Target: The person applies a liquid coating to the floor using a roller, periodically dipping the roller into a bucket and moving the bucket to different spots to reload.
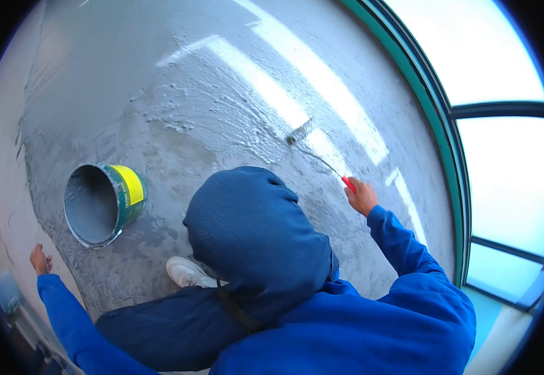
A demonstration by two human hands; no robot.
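My right hand [362, 197] is wrapped around the red handle of a roller [349, 184], out to the front right. A thin bent metal rod runs from the handle to the dark roller head [301, 132], which looks ridged or spiked and rests on the wet grey floor coating [222, 103]. Off to the far left, my left hand [41, 259] hangs with loosely bent fingers and nothing visible in it. Nearest to that hand is a green bucket [133, 209] with a yellow label, its inside coated grey.
My knee in dark trousers [253, 219] and a white shoe [186, 272] occupy the middle foreground. Along the right runs a green-edged window frame [431, 112] with bright panes. A pale strip [3, 187] borders the grey floor at left.
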